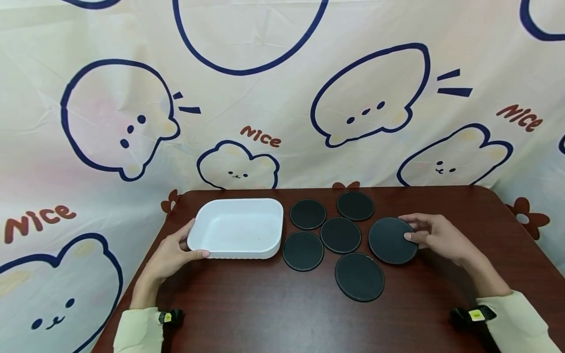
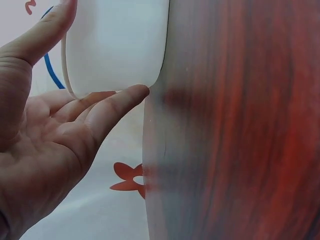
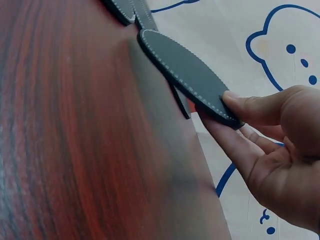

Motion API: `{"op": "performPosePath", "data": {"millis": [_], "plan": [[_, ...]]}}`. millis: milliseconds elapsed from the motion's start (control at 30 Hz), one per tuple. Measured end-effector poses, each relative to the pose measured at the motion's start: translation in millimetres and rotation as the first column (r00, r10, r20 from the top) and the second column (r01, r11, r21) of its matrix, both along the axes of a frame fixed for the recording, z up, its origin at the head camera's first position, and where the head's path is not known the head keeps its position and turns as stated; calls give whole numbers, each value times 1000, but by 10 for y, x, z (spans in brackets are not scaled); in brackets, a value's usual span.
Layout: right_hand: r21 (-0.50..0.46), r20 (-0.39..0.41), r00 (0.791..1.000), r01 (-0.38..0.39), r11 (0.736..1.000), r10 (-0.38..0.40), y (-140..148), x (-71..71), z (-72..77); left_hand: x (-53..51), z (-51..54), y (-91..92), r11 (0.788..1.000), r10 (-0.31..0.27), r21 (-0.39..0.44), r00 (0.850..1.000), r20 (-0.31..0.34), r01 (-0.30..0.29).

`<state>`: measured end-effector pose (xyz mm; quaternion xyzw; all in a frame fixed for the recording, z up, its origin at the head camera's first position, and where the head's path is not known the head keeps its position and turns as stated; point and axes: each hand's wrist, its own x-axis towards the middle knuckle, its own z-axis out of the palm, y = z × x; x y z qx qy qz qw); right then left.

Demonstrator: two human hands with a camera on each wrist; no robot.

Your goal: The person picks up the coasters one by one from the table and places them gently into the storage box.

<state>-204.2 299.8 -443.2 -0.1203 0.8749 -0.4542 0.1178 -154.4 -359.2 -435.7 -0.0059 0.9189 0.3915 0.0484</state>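
Coaster (image 1: 390, 240): likely light, stiff, hold by rim; right hand (image 1: 437, 236) pinches it there, toward worktop's (image 1: 265, 304) right edge. Left hand (image 1: 173, 249) grips white tray (image 1: 238, 229) near left edge.

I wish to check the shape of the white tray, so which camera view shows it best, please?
The head view shows the white tray best: almost whole, with its rim and hollow inside. The left wrist view shows only part of it, cut off at the top edge. The right wrist view does not show it.
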Motion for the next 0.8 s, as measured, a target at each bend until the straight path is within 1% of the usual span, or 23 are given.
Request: {"op": "performPosePath", "data": {"millis": [167, 267, 433, 800], "plan": [[-80, 42, 999, 20, 997, -17, 13, -3, -1, 1, 0, -6, 1000, -4, 13, 1000, 12, 3], [-113, 58, 998, 29, 993, -22, 12, -8, -8, 2, 7, -11, 1000, -10, 25, 1000, 9, 10], [-129, 71, 997, 39, 991, -30, -9, 5, -16, 2, 11, -18, 999, -18, 42, 1000, 10, 18], [-160, 96, 995, 42, 986, -27, -62, 10, -15, 16, 27, -13, 999, -28, 40, 999, 19, 27]]}}
